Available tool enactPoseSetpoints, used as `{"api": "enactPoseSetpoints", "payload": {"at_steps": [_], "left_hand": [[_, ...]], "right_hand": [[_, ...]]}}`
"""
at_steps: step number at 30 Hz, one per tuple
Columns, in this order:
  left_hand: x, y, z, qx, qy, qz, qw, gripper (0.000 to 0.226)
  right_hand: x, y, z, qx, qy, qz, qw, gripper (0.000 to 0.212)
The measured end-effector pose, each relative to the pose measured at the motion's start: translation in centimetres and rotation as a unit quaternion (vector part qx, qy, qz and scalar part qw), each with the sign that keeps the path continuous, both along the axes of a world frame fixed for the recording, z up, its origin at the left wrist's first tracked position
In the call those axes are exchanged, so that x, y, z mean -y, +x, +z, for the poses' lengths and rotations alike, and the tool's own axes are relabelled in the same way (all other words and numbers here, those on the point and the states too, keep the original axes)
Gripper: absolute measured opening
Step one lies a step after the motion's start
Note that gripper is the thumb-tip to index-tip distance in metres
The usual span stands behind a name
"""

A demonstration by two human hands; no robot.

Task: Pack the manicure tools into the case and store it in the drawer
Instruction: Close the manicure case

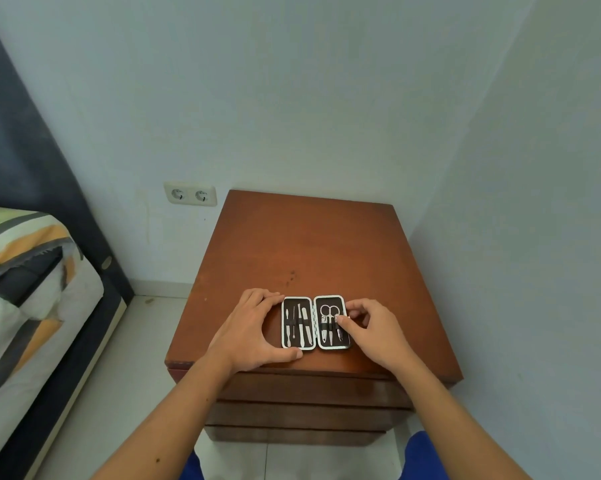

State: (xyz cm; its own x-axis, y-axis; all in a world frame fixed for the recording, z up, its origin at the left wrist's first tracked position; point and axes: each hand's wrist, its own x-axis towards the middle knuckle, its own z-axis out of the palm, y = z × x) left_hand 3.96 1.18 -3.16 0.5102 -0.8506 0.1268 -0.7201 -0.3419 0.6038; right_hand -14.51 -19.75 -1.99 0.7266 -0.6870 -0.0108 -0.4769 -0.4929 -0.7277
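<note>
A small manicure case [314, 322] lies open and flat near the front edge of a brown wooden nightstand [302, 251]. Its left half holds three slim metal tools [299, 323] under an elastic band. Its right half holds scissors [328, 315] and other small tools. My left hand [254, 327] cups the case's left edge, fingers at its top corner and thumb at its bottom corner. My right hand [371, 329] is at the right edge, thumb and forefinger pinching a small tool [340, 327] in the right half. The drawer fronts [302, 393] below the top are closed.
A bed [25, 289] with a striped cover stands to the left, with tiled floor between it and the nightstand. A double wall socket [190, 194] is on the wall behind. A wall runs close along the nightstand's right side.
</note>
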Motion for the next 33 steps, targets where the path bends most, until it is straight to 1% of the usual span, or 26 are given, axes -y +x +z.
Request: {"api": "enactPoseSetpoints", "payload": {"at_steps": [3, 4, 6, 10, 15, 19, 23, 25, 26, 30, 31, 33], "left_hand": [[0.0, 0.0, 0.1, -0.003, -0.005, 0.005, 1.0, 0.117], [0.0, -0.1, 0.2, -0.006, -0.007, 0.007, 1.0, 0.117], [0.0, -0.1, 0.3, -0.007, -0.011, 0.009, 1.0, 0.119], [-0.1, -0.2, 0.3, -0.006, -0.004, 0.001, 1.0, 0.116], [-0.2, -0.1, 0.4, -0.01, 0.002, 0.001, 1.0, 0.115], [-0.2, 0.0, 0.3, -0.006, -0.002, 0.0, 1.0, 0.117], [-0.1, -0.1, 0.5, -0.005, 0.002, 0.002, 1.0, 0.121], [-0.1, -0.1, 0.6, -0.005, 0.006, 0.002, 1.0, 0.121], [-0.2, -0.1, 0.6, -0.006, 0.008, 0.002, 1.0, 0.121], [-0.1, 0.0, 0.4, -0.009, 0.014, 0.001, 1.0, 0.121], [-0.1, 0.1, 0.4, -0.011, 0.015, 0.001, 1.0, 0.121], [-0.1, 0.1, 0.3, -0.017, 0.013, 0.003, 1.0, 0.119]], "right_hand": [[0.2, 0.7, 0.8, 0.029, 0.138, 0.005, 0.99, 0.026], [0.3, 1.0, 1.1, 0.037, 0.17, 0.011, 0.985, 0.027], [0.9, 1.7, 1.7, 0.036, 0.183, 0.019, 0.982, 0.026], [3.1, 3.6, 3.6, 0.006, 0.148, 0.031, 0.989, 0.022], [5.0, 6.4, 6.7, -0.038, 0.055, 0.087, 0.994, 0.021], [3.8, 6.6, 8.3, -0.05, -0.008, 0.16, 0.986, 0.023], [2.0, 5.2, 6.4, -0.061, -0.051, 0.233, 0.969, 0.025], [1.8, 4.5, 5.3, -0.076, -0.085, 0.24, 0.964, 0.031], [1.7, 4.1, 5.0, -0.085, -0.091, 0.235, 0.964, 0.038], [1.6, 3.2, 3.5, -0.109, -0.071, 0.216, 0.968, 0.068], [1.6, 3.0, 3.1, -0.11, -0.07, 0.212, 0.968, 0.073], [1.6, 2.8, 2.5, -0.103, -0.075, 0.205, 0.97, 0.076]]}}
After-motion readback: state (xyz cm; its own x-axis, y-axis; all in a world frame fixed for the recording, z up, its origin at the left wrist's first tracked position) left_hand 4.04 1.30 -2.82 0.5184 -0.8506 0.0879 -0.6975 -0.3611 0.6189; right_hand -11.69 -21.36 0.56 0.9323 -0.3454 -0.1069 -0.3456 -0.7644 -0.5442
